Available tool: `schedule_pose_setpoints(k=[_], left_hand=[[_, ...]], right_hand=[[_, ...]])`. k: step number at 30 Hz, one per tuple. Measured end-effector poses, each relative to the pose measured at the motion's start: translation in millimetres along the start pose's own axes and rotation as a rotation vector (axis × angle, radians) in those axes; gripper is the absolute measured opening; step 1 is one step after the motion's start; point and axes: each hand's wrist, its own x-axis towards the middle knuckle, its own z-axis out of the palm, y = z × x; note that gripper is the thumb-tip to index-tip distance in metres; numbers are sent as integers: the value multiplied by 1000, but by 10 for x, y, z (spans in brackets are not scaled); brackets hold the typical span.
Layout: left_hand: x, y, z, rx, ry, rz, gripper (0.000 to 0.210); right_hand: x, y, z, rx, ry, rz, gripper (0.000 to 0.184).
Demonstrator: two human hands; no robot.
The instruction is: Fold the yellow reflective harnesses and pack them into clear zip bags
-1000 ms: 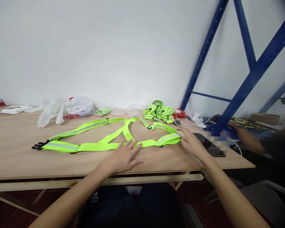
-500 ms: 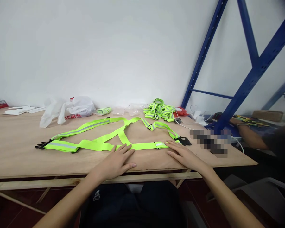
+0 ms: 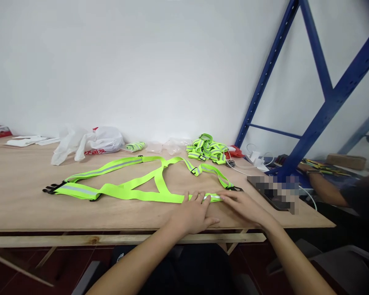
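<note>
A neon-yellow reflective harness (image 3: 169,197) with grey stripes lies spread on the wooden table. Its black buckle (image 3: 53,187) sticks out at the left end, and another dark buckle piece (image 3: 235,189) shows at the right end. My left hand (image 3: 192,213) rests palm down on the front strap, right of the middle, fingers spread over the band. Close beside it, my right hand (image 3: 244,205) lays its stretched fingers over the strap's right end, below the buckle piece. Those fingers hide part of the strap.
Behind lie a heap of similar straps (image 3: 207,148), a folded strap bundle (image 3: 135,146) and a white plastic bag (image 3: 106,139). A blue metal frame (image 3: 310,119) rises at the right. A pixelated dark flat object (image 3: 272,194) sits near a white cable. Another person's arm (image 3: 326,186) is at far right.
My left hand has slid right along the front strap, close to my right hand. The right hand has stayed near the strap's right end. The view has shifted slightly.
</note>
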Motion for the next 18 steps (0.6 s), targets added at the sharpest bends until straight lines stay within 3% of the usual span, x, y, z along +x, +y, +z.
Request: schedule_pose_setpoints(k=[4,6,8,11,15,18], left_hand=[[-89,-23,-37,-21,-50,42,81],[-128,-20,-79,-16,-85,43,83],[-139,-11,-128,-8,-118,44,85],[-85,-12,-243,11,-165,72,85],[184,-128,-504,39,-261,92,64],[506,-345,-681,156,-146,-22,40]], right_hand=[[402,131,-236,18,356,109,42],[497,170,-240,-82,455,163,38],[423,161,-154,-207,463,160,36],[77,114,53,-367,484,114,39],[-293,119,222,-439,342,144,45],[-332,120,232,-444,277,133,41]])
